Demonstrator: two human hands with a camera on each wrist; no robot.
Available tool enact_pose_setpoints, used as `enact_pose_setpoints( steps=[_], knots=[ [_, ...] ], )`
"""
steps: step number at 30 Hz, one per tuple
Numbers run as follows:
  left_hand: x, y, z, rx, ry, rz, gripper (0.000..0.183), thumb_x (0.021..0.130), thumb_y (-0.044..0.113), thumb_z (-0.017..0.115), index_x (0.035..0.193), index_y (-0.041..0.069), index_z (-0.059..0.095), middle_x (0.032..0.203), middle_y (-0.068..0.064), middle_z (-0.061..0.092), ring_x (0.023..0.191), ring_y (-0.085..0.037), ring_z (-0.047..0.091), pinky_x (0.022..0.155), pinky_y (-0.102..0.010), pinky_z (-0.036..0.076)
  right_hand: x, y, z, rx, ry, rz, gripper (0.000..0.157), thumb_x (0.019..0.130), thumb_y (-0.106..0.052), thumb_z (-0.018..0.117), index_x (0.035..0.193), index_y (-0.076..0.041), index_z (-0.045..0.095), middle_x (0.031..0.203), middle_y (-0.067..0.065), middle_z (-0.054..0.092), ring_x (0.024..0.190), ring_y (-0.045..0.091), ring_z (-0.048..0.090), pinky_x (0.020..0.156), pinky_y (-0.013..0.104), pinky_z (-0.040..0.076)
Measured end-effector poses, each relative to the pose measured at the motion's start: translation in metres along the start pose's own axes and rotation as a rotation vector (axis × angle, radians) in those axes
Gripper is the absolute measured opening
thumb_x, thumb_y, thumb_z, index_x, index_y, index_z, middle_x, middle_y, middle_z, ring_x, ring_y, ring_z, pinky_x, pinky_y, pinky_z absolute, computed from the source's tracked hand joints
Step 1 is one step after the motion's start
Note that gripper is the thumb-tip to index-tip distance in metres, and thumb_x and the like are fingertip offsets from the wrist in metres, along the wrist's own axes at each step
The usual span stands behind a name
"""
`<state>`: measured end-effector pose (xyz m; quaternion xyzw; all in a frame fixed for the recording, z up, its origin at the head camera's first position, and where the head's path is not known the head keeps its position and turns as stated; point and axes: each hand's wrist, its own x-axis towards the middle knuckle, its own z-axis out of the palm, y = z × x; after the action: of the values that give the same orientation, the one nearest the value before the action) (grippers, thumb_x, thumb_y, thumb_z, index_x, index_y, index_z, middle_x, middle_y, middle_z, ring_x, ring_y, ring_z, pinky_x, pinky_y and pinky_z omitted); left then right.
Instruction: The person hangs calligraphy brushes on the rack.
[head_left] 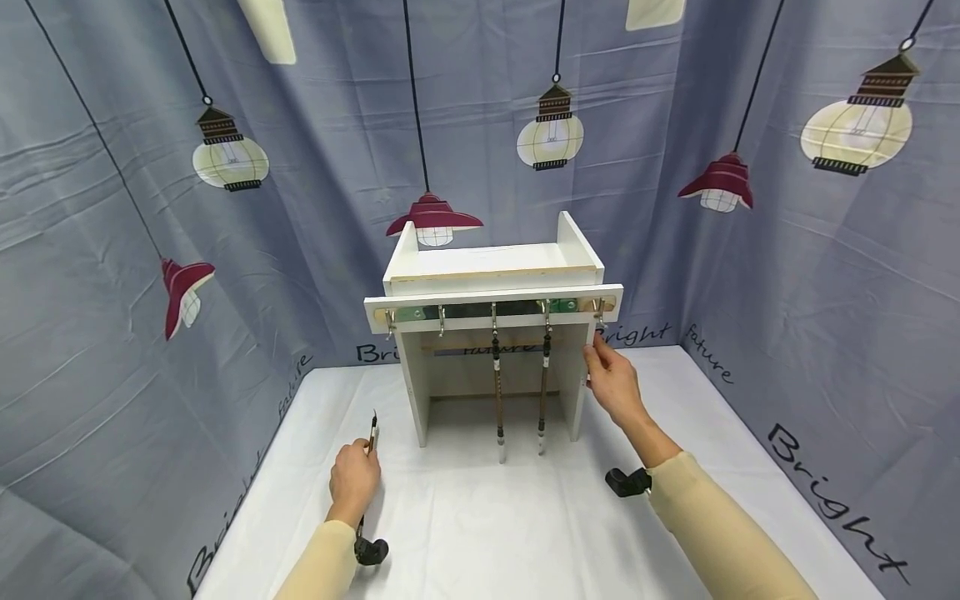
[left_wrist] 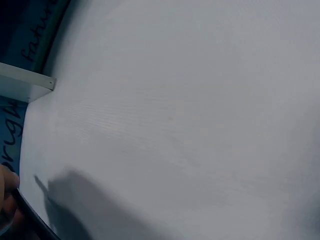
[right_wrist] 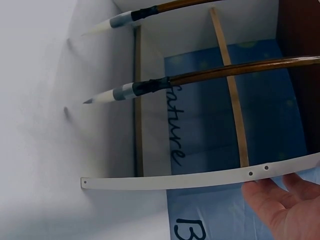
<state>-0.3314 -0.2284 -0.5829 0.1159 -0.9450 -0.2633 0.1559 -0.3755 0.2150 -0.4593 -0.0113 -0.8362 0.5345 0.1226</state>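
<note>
My left hand [head_left: 355,481] holds a writing brush [head_left: 373,427] over the table, its dark tip pointing up and away; in the left wrist view only fingertips and the dark handle [left_wrist: 31,216] show. A white wooden rack [head_left: 491,281] stands in the middle. My right hand [head_left: 617,387] touches the outer side of its right panel [right_wrist: 165,181] with the fingertips. Two writing brushes hang tip down from the rack's hooks, one near the centre [head_left: 499,392] and one right of it [head_left: 543,385]. The right wrist view shows their pale bristles close up.
A hook rail [head_left: 468,313] with several metal hooks runs across the rack's front, sticking out past both sides. White cloth covers the table [head_left: 480,525]. Grey-blue curtains [head_left: 315,208] printed with lamps surround it. Each wrist carries a small black device [head_left: 628,482].
</note>
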Motion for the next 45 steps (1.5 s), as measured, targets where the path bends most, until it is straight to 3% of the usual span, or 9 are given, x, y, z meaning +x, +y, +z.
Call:
enact_pose_setpoints(
  steps=[17,26,32,45],
  knots=[
    [0.013,0.045,-0.037,-0.155,0.207,0.107,0.029,0.098,0.012,0.065,0.121,-0.003,0.068,0.089,-0.015,0.068,0.078,-0.032,0.065,0.065,-0.048,0.052,0.0,-0.001,0.001,-0.008,0.009,0.01,0.064,0.111,-0.046,0.039,0.164,-0.014,0.026,0.158,0.023,0.044,0.136,0.042,0.054,0.097,0.05,0.058],
    [0.005,0.073,-0.057,-0.239,0.307,0.172,0.025,0.097,0.012,0.067,0.119,0.001,0.066,0.088,-0.013,0.067,0.077,-0.033,0.066,0.067,-0.05,0.051,0.0,0.001,0.0,-0.021,0.005,0.008,0.064,0.111,-0.047,0.038,0.164,-0.015,0.025,0.159,0.022,0.043,0.137,0.04,0.054,0.096,0.051,0.058],
    [-0.001,0.093,-0.07,-0.305,0.336,0.217,0.026,0.097,0.012,0.066,0.12,0.002,0.064,0.09,-0.013,0.069,0.075,-0.029,0.07,0.069,-0.05,0.054,-0.001,0.0,0.001,-0.023,0.005,0.003,0.064,0.111,-0.047,0.037,0.164,-0.013,0.025,0.159,0.023,0.043,0.138,0.042,0.053,0.097,0.051,0.058],
    [-0.013,0.125,-0.089,-0.379,0.411,0.332,0.025,0.096,0.006,0.067,0.12,0.0,0.062,0.093,-0.013,0.068,0.076,-0.025,0.071,0.067,-0.039,0.057,-0.001,0.001,0.0,-0.021,0.008,-0.011,0.063,0.111,-0.046,0.038,0.164,-0.015,0.025,0.159,0.022,0.044,0.137,0.04,0.054,0.095,0.052,0.059]
  ],
)
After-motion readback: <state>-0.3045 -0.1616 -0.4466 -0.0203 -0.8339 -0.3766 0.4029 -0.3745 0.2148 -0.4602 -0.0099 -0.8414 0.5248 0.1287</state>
